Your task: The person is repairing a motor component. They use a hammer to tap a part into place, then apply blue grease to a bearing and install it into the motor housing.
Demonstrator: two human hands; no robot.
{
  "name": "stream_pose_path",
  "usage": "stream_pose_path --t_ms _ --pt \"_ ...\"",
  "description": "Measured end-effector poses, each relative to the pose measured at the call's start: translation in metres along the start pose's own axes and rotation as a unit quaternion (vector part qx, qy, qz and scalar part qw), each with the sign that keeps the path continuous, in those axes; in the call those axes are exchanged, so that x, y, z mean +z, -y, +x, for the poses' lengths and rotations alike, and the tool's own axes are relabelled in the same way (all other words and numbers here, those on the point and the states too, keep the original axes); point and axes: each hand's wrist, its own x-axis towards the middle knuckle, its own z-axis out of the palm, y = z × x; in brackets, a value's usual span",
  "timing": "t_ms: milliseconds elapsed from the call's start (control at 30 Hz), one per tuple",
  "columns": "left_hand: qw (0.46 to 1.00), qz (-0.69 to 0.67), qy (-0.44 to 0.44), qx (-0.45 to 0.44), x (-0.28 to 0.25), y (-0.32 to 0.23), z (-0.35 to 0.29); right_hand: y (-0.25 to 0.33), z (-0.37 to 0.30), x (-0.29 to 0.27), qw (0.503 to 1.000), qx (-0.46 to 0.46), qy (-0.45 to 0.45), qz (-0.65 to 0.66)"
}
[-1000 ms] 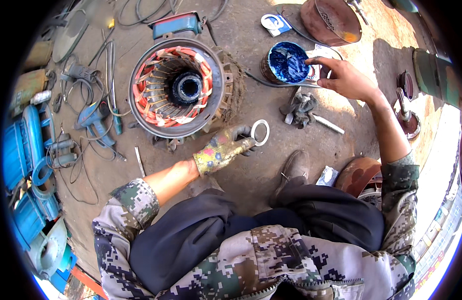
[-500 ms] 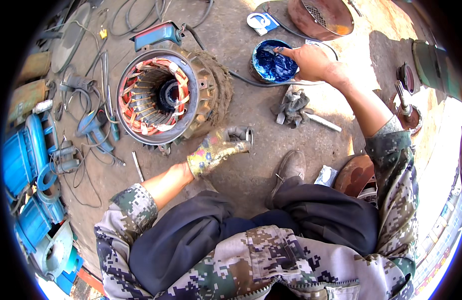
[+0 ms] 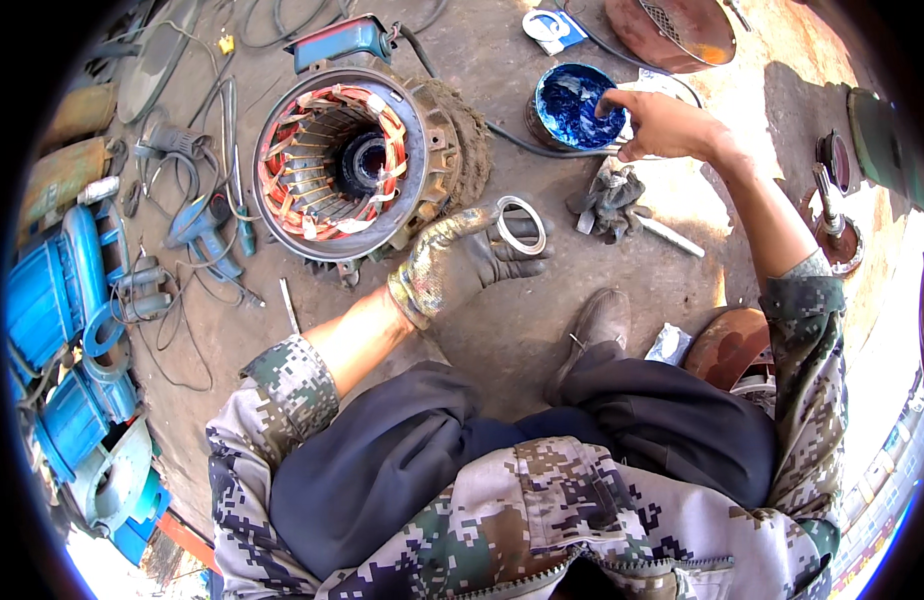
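My left hand [image 3: 452,265], in a stained, patterned glove, holds a thin metal ring [image 3: 523,249] by its edge, the ring's face turned up. Beside it stands an open motor housing [image 3: 437,150] with reddish-wrapped windings [image 3: 277,200] around a dark bore. My bare right hand [image 3: 677,125] is at the right rim of a round tin [image 3: 535,128] of blue grease [image 3: 570,108]. Its index finger bends down over that rim and its thumb stands apart, with no object in the hand. The fingertip is hard to make out against the grease.
A crumpled dark glove [image 3: 612,200] and a pale rod [image 3: 674,237] lie below the tin. Cables and a blue power tool [image 3: 202,235] are left of the housing, near blue machine parts [image 3: 47,300]. A rusty round cover [image 3: 662,35] sits at the far right.
My left hand has opened out and turned, bringing the ring's face into view. My right index finger has drawn back from the middle of the grease to the tin's right rim.
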Motion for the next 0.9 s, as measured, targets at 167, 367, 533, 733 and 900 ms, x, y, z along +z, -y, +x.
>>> stream_pose_path --t_ms 167,367,533,733,900 --pt "0.999 0.01 0.025 0.022 0.006 -0.006 0.004 0.009 -0.032 -0.004 0.971 -0.023 0.043 0.235" --pt "0.994 0.053 0.041 0.089 0.014 -0.006 0.011 0.04 -0.072 0.0 0.941 -0.112 0.048 0.317" --pt "0.994 0.026 0.043 0.094 0.02 -0.004 0.015 0.059 -0.084 0.004 0.935 -0.187 0.043 0.299" --pt "0.992 0.026 0.074 0.102 0.028 -0.007 0.013 0.07 -0.082 0.011 0.942 -0.235 0.008 0.239" --pt "0.992 0.049 0.05 0.105 0.027 -0.008 0.012 0.073 -0.083 0.009 0.946 -0.264 0.002 0.188"
